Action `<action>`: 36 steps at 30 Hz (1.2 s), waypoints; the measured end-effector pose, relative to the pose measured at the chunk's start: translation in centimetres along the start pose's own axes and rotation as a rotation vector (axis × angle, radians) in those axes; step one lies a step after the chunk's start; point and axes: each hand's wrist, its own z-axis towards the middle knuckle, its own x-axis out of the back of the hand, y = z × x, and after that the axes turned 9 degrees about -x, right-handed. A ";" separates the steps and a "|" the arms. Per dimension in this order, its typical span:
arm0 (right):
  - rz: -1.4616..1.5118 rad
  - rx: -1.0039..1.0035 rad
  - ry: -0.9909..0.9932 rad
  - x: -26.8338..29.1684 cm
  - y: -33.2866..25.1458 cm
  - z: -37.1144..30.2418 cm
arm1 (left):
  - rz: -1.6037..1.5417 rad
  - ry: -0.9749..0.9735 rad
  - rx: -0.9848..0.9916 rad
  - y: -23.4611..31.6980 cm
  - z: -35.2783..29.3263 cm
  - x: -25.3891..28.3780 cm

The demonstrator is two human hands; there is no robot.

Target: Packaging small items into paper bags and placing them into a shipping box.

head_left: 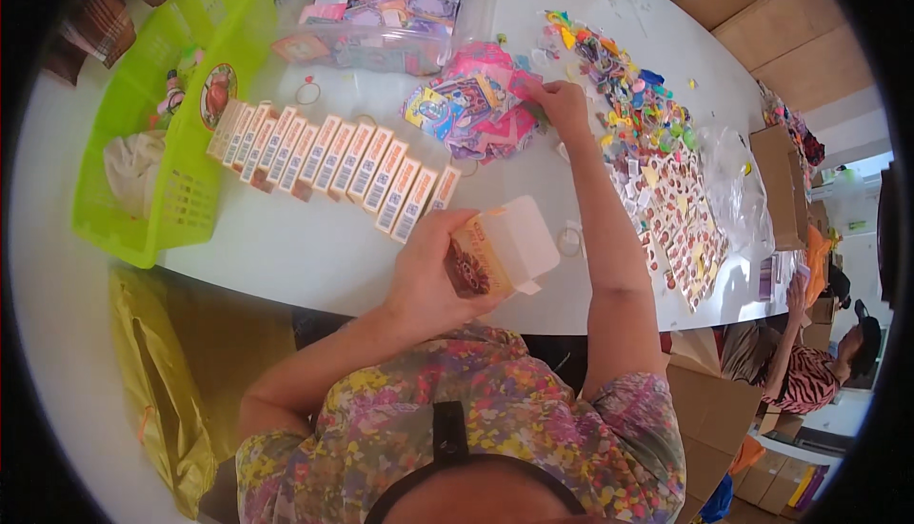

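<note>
My left hand is wrapped round a small orange and cream carton at the near edge of the table. The carton's end flap stands open toward the right. My right hand reaches far out to the right side of a loose pile of pink and purple printed cards. Its thumb and fingers pinch a pink card at the edge of that pile. Between the pile and the green basket runs a slanting row of several similar closed cartons, standing side by side.
A clear plastic bin full of colourful packets stands at the back. The green basket is at the left. Small colourful trinkets, printed sticker pieces and a clear plastic bag lie on the right. Another person works farther right.
</note>
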 end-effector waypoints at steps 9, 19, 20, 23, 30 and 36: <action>0.636 -0.188 -0.117 7.6 1.0 -4.6 | -0.072 0.098 -0.006 -1.0 1.0 1.0; 0.905 0.221 0.047 16.4 -6.1 -19.5 | 0.089 0.191 -0.035 -1.9 1.7 -0.2; 0.909 0.221 0.041 16.3 -6.0 -20.2 | 0.117 0.203 -0.058 -1.9 1.7 -0.3; 0.536 0.496 0.095 16.3 -5.5 -21.3 | 0.105 0.247 -0.015 -1.5 1.5 -0.7; 0.778 0.195 -0.165 17.6 -5.5 -22.5 | 0.312 0.252 -0.188 -1.6 1.2 -0.8; 0.607 0.307 -0.088 18.2 -4.9 -22.7 | 0.364 0.173 -0.203 -1.2 1.0 -0.6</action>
